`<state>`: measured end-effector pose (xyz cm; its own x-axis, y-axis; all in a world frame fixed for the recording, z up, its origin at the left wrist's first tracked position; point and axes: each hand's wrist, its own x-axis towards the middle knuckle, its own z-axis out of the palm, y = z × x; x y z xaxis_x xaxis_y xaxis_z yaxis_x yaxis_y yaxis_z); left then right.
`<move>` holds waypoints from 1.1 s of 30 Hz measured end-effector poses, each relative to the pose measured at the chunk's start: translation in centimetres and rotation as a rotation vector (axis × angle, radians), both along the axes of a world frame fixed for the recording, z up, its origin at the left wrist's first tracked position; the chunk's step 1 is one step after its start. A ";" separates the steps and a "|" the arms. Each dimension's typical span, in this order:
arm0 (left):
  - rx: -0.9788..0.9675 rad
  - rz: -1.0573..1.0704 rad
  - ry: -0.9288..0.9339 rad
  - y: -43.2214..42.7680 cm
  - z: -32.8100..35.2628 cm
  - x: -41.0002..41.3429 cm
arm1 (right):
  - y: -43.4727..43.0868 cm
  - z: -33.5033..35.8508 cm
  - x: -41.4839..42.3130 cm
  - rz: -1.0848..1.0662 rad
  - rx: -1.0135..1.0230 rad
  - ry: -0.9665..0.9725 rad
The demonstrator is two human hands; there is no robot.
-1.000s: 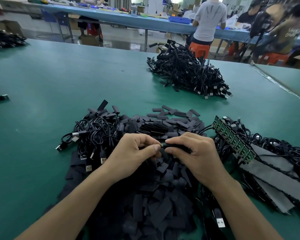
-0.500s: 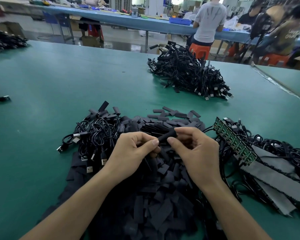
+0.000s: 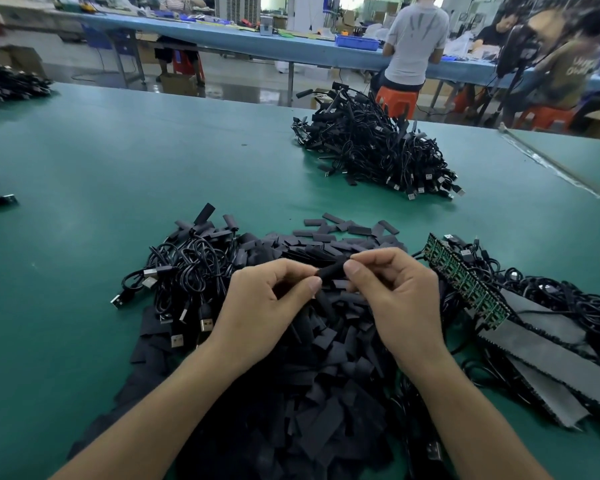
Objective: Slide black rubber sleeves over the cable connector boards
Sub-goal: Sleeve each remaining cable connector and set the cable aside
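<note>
The left hand (image 3: pixel 264 306) and right hand (image 3: pixel 399 299) meet, each pinching an end of one short black rubber sleeve (image 3: pixel 331 270) between thumb and forefinger. Beneath them lies a heap of loose flat black sleeves (image 3: pixel 326 375). Tangled black USB cables (image 3: pixel 187 271) lie to the left, and a strip of green connector boards (image 3: pixel 465 282) to the right. On the far bench stands a shallow blue plastic tray (image 3: pixel 356 42); its contents cannot be made out.

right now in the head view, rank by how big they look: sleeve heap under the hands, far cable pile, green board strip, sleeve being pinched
1. sleeve heap, nearest the camera
2. far cable pile, farther off, so its true size against the heap is unsure
3. green board strip
4. pinched sleeve
</note>
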<state>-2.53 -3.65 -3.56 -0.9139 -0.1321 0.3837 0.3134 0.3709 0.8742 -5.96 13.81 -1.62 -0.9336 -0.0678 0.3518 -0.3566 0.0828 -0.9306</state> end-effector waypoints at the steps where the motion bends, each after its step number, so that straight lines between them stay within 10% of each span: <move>1: -0.128 0.043 0.075 -0.1 0.4 0.2 | 0.1 0.5 0.0 0.007 -0.040 -0.008; 6: -0.526 0.149 0.265 -1.1 2.6 0.5 | 1.0 3.0 0.3 -0.020 -0.138 -0.037; 13: -0.222 0.554 0.141 -4.0 5.1 0.0 | 3.1 5.2 0.7 -0.421 0.766 0.315; 18: -0.516 0.749 -0.178 -5.4 4.4 -0.3 | 4.2 5.6 0.9 -0.525 1.134 0.027; 24: -0.833 0.724 -0.310 -5.4 3.6 -0.3 | 4.9 5.6 0.2 -0.396 0.928 -0.011; 33: -0.819 0.643 -0.317 -5.1 3.6 0.1 | 3.6 4.6 0.3 0.022 0.671 -0.020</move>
<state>-2.46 -8.72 0.08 -0.8384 -0.4325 0.3317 -0.3441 0.8919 0.2933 -5.68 17.39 2.94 -0.9355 -0.2845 0.2094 -0.3478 0.6386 -0.6865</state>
